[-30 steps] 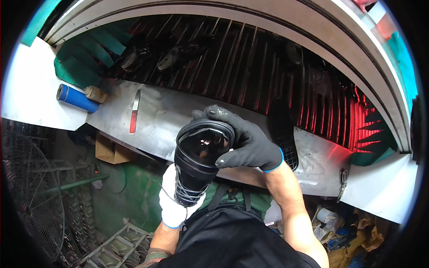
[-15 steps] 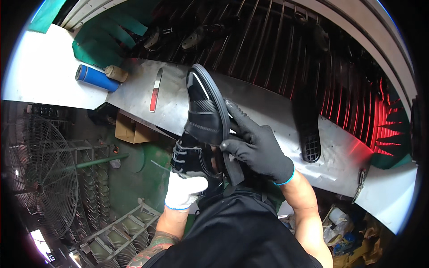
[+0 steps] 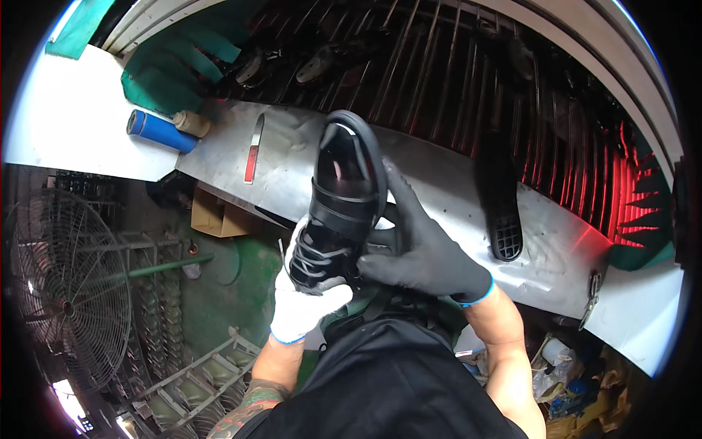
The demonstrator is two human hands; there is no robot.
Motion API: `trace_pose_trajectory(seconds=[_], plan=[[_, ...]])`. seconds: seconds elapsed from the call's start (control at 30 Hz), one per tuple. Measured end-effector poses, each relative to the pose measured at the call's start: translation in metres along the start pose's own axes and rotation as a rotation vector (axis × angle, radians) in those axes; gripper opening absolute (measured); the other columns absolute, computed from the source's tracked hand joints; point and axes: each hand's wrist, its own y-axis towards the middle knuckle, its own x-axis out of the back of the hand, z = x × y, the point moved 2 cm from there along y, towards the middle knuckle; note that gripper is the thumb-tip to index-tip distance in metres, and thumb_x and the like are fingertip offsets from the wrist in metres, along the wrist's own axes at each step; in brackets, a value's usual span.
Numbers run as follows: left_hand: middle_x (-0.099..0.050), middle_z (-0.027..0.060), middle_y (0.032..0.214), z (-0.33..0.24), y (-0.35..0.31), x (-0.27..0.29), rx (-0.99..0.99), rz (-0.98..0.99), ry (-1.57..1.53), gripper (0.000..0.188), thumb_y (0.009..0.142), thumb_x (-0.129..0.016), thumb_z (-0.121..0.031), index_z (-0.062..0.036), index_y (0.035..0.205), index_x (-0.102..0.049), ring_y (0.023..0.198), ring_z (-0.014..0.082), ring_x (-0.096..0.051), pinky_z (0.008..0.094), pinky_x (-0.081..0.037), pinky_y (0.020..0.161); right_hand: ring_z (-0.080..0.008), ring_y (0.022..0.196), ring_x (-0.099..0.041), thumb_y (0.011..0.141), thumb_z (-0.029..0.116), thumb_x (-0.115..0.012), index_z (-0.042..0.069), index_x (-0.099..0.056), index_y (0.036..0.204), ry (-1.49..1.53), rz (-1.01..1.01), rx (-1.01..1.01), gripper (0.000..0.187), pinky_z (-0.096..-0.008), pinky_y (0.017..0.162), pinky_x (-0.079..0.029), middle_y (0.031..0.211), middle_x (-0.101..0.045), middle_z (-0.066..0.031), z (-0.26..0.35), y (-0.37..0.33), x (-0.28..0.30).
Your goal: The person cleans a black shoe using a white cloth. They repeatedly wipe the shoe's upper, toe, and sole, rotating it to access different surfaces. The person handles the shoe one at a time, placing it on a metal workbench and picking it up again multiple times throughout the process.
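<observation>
- Black shoe [image 3: 344, 179] is between the two hands, long axis pointing toe away from the person
- White-gloved left hand [image 3: 308, 307] grasps its laced rear end
- Grey-gloved right hand [image 3: 420, 249], fingers spread, is just right of it; contact unclear

1. Shoe [image 3: 342, 172]: glossy black upper, grey laces [image 3: 319, 256].
2. Left hand [image 3: 307, 307]: white glove, blue cuff edge.
3. Right hand [image 3: 424, 249]: dark grey glove, blue cuff edge.
4. Counter [image 3: 431, 175]: silver-grey, reddish sheen toward the right end.
5. Loose sole [image 3: 506, 238]: black, grid pattern at the near end.
6. Flat tool [image 3: 251, 164]: red handle, silvery blade.
7. Cylinder [image 3: 159, 133]: blue; smaller roll [image 3: 191, 124]: tan.
8. Rods [image 3: 417, 80]: dark parallel stripes, glowing red at right.
9. Cloth flaps [image 3: 157, 82]: green.
10. Carton [image 3: 212, 211]: brown.
</observation>
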Motion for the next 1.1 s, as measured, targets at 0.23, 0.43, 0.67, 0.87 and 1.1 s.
trace_pose_trajectory(seconds=[0.23,0.43,0.67,0.87,1.1], plan=[[-0.052,0.0306,0.146,-0.02,-0.004,-0.025,-0.714,-0.273,1.329,0.063,0.07,-0.091,-0.018,-0.0028,0.127,-0.071,0.119,0.0461,-0.059,0.0525,-0.048,0.104,-0.027,0.131,-0.06,0.09,0.02,-0.085,0.005,-0.01,0.166,-0.3,-0.416,0.356,0.108,-0.042,0.109,-0.052,0.149,-0.048,-0.0185,-0.065,0.015,-0.007],[-0.064,0.006,0.076,-0.062,0.0,0.001,-0.855,-0.145,1.054,0.035,0.069,-0.08,0.008,-0.0002,0.104,-0.078,0.072,0.0272,-0.058,0.0374,-0.046,0.07,-0.0254,0.122,-0.065,0.075,0.009,-0.085,0.004,-0.037,0.152,0.039,-0.296,0.042,0.091,-0.0417,0.106,-0.054,0.134,-0.063,-0.0126,-0.055,-0.001,0.02],[-0.064,0.0129,0.08,-0.052,0.033,-0.001,-0.319,0.45,1.049,0.082,0.09,-0.076,-0.053,-0.0043,0.153,-0.055,0.073,0.0337,-0.06,0.0437,-0.052,0.075,-0.0257,0.126,-0.064,0.066,0.015,-0.088,0.001,-0.04,0.154,0.157,-0.183,-0.067,0.101,-0.0404,0.11,-0.052,0.137,-0.064,-0.0131,-0.065,-0.015,0.013],[-0.064,0.0132,0.076,-0.051,0.019,-0.019,-0.412,0.288,1.105,0.078,0.093,-0.073,-0.043,0.0016,0.154,-0.051,0.071,0.0329,-0.06,0.0455,-0.053,0.07,-0.0275,0.125,-0.064,0.074,0.002,-0.077,0.001,-0.035,0.156,0.241,-0.217,-0.129,0.092,-0.041,0.107,-0.053,0.137,-0.063,-0.0154,-0.059,-0.021,0.012],[-0.065,0.0118,0.08,-0.049,0.042,-0.025,-0.555,-0.04,1.117,0.053,0.089,-0.077,-0.013,-0.0074,0.141,-0.067,0.071,0.0288,-0.06,0.0391,-0.052,0.067,-0.0302,0.135,-0.058,0.079,0.014,-0.088,-0.002,-0.006,0.166,-0.211,-0.192,-0.073,0.121,-0.0419,0.114,-0.046,0.146,-0.058,-0.0182,-0.054,-0.02,0.007]])
